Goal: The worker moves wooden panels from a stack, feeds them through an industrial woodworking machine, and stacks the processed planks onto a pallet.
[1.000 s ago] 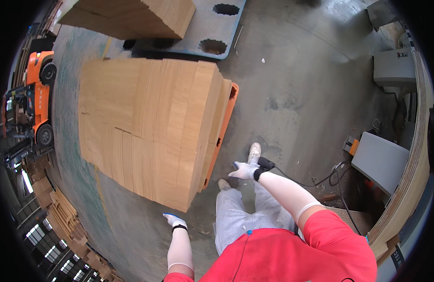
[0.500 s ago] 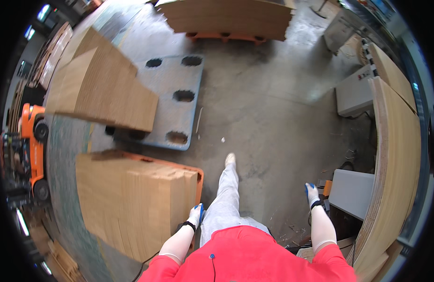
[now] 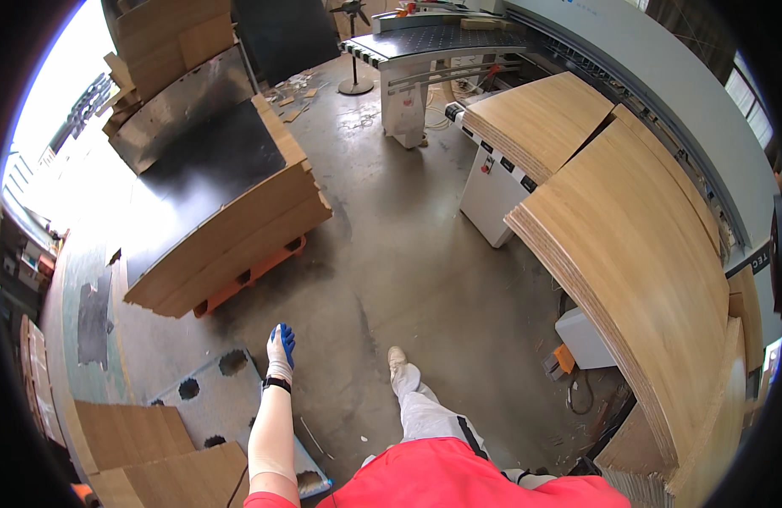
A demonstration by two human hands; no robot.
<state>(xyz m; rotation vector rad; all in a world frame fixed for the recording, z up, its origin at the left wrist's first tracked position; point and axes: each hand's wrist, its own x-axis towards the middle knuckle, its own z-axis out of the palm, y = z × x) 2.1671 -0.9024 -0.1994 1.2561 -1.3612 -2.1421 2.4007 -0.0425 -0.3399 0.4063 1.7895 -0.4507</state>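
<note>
My left hand [image 3: 281, 345], in a white glove with blue on the palm and fingers, is held forward over the floor, past the far end of a grey-blue pallet [image 3: 226, 394]. Its fingers look loosely curled, with nothing seen in them. A black band circles that wrist. My right hand [image 3: 513, 474] is mostly hidden beside the red shirt at the lower edge, so its fingers cannot be made out. Nearest on that side is a stack of wood-coloured boards [image 3: 611, 279] on the machine at my right.
A dark-topped board stack [image 3: 238, 224] on an orange pallet [image 3: 251, 275] stands ahead left. Other boards [image 3: 137, 436] lie at lower left. A white machine leg [image 3: 490, 199], a grey box [image 3: 584, 339] and an orange pedal [image 3: 563, 357] line the right. A pedestal fan [image 3: 355, 85] stands far ahead.
My view has turned right and moved forward along the machine. My left hand has swung forward from beside the boards; my right hand has dropped back to the lower edge.
</note>
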